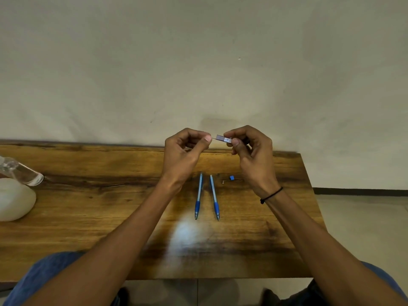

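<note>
One head-worn wide camera looks forward and down, close over the desk [88,217], facing the wall [154,62].

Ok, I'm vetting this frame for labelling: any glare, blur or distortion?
Head view: a pale glare patch washes out the table near the two pens; the wide lens skews the table's right edge; the bottle at far left looks soft; left hand and right hand are sharp enough, with the small case clear but the thin rod barely visible.

Table [92,228]: wooden, in front of me.
Middle: left pen [198,196], right pen [214,198], blue cap [231,178] near.
My left: clear bottle [22,171] lying down, white lump [13,199].
</note>
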